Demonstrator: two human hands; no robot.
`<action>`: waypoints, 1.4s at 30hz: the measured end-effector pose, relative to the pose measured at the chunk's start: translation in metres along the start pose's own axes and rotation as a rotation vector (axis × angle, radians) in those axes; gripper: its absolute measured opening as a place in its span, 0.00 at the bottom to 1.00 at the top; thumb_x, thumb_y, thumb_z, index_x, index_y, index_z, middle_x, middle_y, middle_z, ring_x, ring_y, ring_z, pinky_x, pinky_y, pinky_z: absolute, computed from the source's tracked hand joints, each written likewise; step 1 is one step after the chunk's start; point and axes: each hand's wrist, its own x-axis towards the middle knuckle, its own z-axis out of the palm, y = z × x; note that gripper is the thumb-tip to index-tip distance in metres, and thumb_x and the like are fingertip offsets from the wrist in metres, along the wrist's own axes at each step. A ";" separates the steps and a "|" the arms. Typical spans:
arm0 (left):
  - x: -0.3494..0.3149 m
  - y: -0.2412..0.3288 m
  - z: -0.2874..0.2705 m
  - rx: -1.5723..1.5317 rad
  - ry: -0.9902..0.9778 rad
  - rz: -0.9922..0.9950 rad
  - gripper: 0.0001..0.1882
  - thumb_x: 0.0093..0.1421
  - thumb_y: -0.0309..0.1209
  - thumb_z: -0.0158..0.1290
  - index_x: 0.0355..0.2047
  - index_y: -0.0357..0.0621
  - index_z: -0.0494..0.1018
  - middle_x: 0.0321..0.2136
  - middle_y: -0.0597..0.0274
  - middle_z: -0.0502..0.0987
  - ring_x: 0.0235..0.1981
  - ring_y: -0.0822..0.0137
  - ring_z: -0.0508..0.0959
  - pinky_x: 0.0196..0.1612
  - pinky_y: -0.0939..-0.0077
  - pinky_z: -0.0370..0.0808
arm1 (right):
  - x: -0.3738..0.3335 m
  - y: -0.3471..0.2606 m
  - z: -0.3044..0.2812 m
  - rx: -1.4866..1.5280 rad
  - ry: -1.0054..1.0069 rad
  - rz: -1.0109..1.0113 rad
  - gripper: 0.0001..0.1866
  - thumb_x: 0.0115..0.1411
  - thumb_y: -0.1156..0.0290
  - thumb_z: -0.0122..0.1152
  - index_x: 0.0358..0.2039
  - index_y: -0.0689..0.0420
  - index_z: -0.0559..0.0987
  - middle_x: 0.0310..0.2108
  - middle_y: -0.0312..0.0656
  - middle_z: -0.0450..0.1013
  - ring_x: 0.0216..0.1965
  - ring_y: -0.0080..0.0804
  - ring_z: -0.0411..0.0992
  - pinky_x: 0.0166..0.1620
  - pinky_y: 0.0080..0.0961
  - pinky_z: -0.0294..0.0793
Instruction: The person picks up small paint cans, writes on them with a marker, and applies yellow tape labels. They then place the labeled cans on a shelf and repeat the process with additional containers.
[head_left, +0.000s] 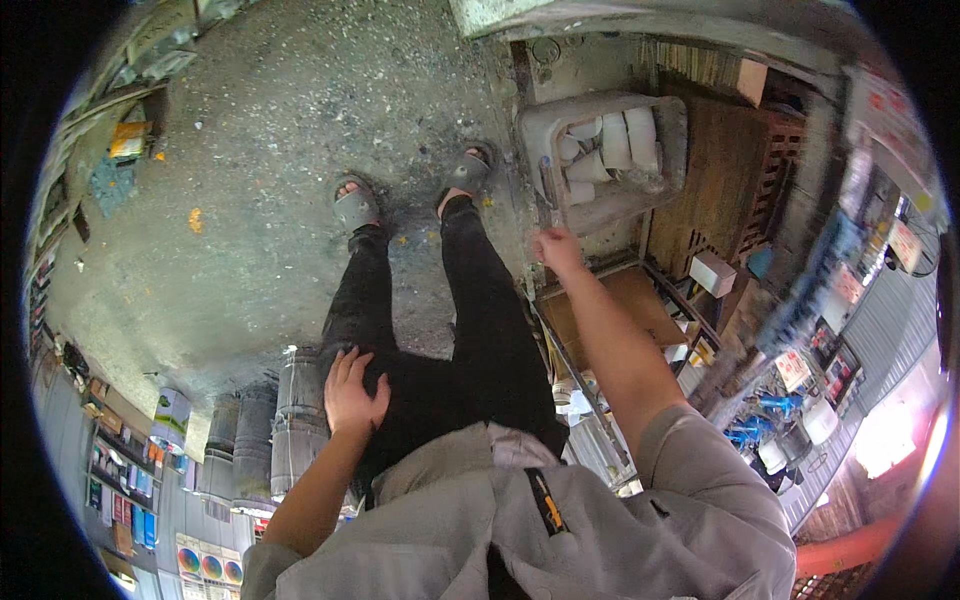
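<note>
My left hand (353,390) lies on my dark-trousered thigh, its fingers stretched out and holding nothing. Farther forward on the right, my right hand (556,250) is closed, with the arm reaching out. From its fist a narrow, dull grey tool (547,190) seems to stick out along the near side of a tub; its kind is too blurred to tell. The worn grey plastic tub (600,213) is just beyond that hand and holds several white, cylinder-shaped pieces (614,140), some upright, some tilted.
A brown board (590,315) on a metal frame lies under my right forearm. Right of the tub are a wooden panel (715,180) and a small white box (712,273). Several dark drums (300,410) stand at lower left. The speckled concrete floor (260,130) has orange stains.
</note>
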 end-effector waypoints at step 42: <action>0.046 0.116 -0.080 -0.553 0.370 0.300 0.08 0.66 0.26 0.62 0.45 0.40 0.80 0.37 0.57 0.81 0.36 0.62 0.81 0.41 0.67 0.78 | -0.361 -0.097 -0.063 0.144 -0.668 -0.791 0.18 0.62 0.64 0.65 0.48 0.62 0.79 0.60 0.51 0.75 0.61 0.40 0.73 0.64 0.39 0.71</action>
